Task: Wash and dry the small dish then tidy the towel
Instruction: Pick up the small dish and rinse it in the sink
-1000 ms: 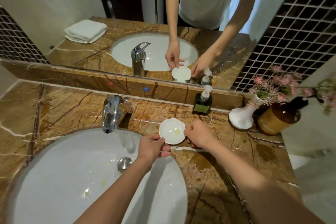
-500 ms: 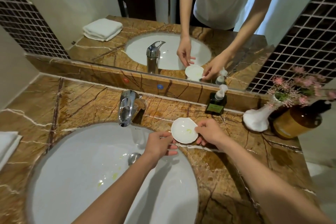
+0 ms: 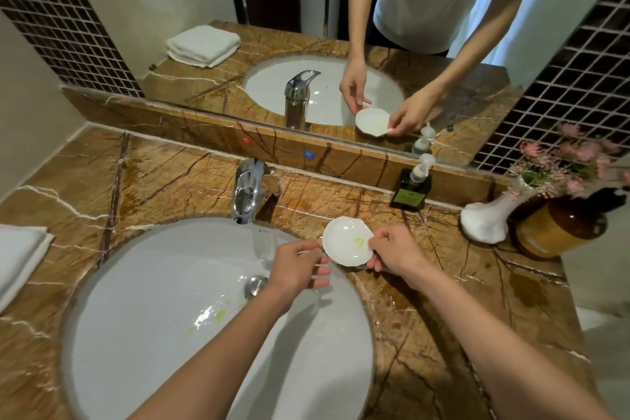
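Head view, dish: the small white scallop-edged ceramic dish (image 3: pixel 347 241) sits in the air at the right rim of the white oval basin (image 3: pixel 143 283), over the brown veined marble bench (image 3: pixel 443 300), with a yellow-green smear near its middle.
Head view, hands: my right hand (image 3: pixel 392 251) is pinching the dish's right rim, thumb on top; my left hand (image 3: pixel 296 265) is loosely curled with its fingertips at the dish's left edge, and I cannot tell whether it truly grips or only touches.
Head view, tap: the chrome lever faucet (image 3: pixel 247 191) stands behind the basin to the left of the dish; no water shows at its spout.
Head view, basin: yellow-green flecks lie near the metal drain plug (image 3: pixel 255 285).
Head view, towel: a folded white cloth towel (image 3: pixel 18 256) lies on the bench at the far left, well apart from the dish.
Head view, bystanders: a dark green pump bottle (image 3: pixel 414 186), a white vase of pink flowers (image 3: pixel 487 220) and an amber bottle (image 3: pixel 562 228) stand along the back right.
Step in hand, as I judge it: bringing the dish under the spout to rinse.
Doing it well: I would let the right hand carry the dish and free the left for the lever, tilt the dish so the smear runs into the basin, and start with a gentle flow to limit splash onto the bench.
Risk: a wet rim pinched at one edge may slip.
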The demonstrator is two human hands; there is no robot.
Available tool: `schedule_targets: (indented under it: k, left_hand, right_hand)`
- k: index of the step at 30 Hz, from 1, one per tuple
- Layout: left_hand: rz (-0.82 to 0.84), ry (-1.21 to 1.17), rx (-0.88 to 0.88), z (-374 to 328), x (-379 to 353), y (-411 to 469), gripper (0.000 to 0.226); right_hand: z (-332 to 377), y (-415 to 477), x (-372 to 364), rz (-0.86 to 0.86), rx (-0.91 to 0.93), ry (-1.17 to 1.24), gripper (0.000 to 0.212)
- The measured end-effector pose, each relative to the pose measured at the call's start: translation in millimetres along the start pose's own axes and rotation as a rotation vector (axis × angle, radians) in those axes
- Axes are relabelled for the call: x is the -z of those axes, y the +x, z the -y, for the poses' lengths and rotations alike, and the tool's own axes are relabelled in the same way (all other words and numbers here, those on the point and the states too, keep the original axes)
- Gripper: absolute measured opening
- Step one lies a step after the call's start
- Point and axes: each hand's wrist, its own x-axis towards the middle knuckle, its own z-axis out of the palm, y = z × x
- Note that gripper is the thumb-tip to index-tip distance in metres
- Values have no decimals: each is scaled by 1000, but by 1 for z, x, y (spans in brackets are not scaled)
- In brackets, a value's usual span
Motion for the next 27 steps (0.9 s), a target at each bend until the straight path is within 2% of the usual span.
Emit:
schedule_targets:
  k: [10, 14, 17, 23, 27]
  left_hand:
    - [-239, 125, -66, 41, 95, -45, 19]
    - [-320, 154, -44, 63, 132, -61, 22]
    - [-367, 166, -40, 73, 152, -72, 25]
    - [-416, 116, -57, 76, 173, -85, 25]
    - [-425, 95, -74, 75, 181, -92, 25]
  right_hand:
    - [2, -26, -25, -5, 69, -73, 19]
    - [5, -35, -44, 12, 93, -79, 29]
    - [11, -42, -60, 16, 127, -93, 27]
    - [28, -57, -93, 13, 296, -285, 17]
    - [38, -70, -108, -7, 444, -496, 6]
